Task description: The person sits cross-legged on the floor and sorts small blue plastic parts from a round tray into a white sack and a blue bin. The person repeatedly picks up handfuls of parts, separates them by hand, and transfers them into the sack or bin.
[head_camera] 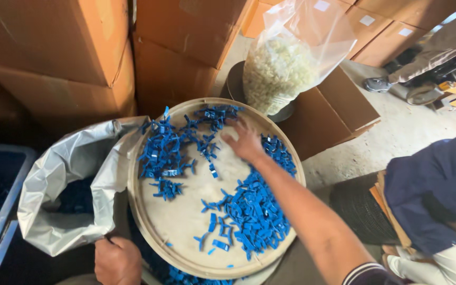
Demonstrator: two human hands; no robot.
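Your right hand [246, 141] lies flat with its grip spread wide on one round wooden tray [186, 221] among two heaps of blue plastic clips [252, 211], while your left hand [116, 259] pinches one crinkled silver bag [64, 174].

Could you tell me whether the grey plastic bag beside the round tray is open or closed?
Open: the grey bag's mouth gapes wide, showing a dark interior, with the left hand at its lower edge.

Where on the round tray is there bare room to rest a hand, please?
The round tray is bare through its middle and lower left, between the upper-left pile of blue plastic pieces and the lower-right heap. The right hand rests at the far side; the left hand grips the near rim by the silver bag.
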